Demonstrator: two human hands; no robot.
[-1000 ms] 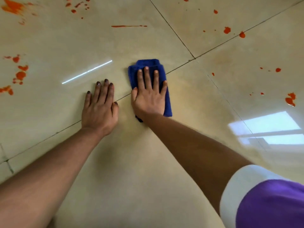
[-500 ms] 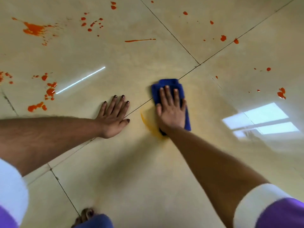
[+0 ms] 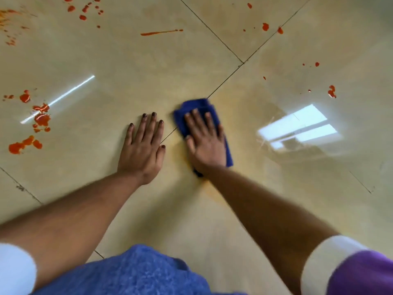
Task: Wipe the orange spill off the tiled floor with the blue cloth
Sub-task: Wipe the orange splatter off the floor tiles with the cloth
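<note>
A folded blue cloth (image 3: 196,106) lies on the glossy beige tiled floor (image 3: 127,67) near the middle. My right hand (image 3: 205,141) presses flat on top of it, fingers spread, covering most of it. My left hand (image 3: 143,145) rests flat on the bare tile just left of the cloth, fingers apart, holding nothing. Orange splatters (image 3: 40,119) sit at the left. An orange streak (image 3: 161,32) and small drops (image 3: 265,27) lie farther out. More drops (image 3: 331,91) are at the right. A faint yellowish smear (image 3: 209,188) shows on the tile beside my right wrist.
Dark grout lines cross at a tile corner (image 3: 243,63) beyond the cloth. A bright window reflection (image 3: 297,126) lies on the floor to the right. Blue fabric over my legs (image 3: 131,271) fills the bottom edge.
My right hand has slid the cloth back and forth across the tile, leaving a pale smear. My left hand has shifted its planted spot. The view has tilted down, and the blue fabric now shows.
</note>
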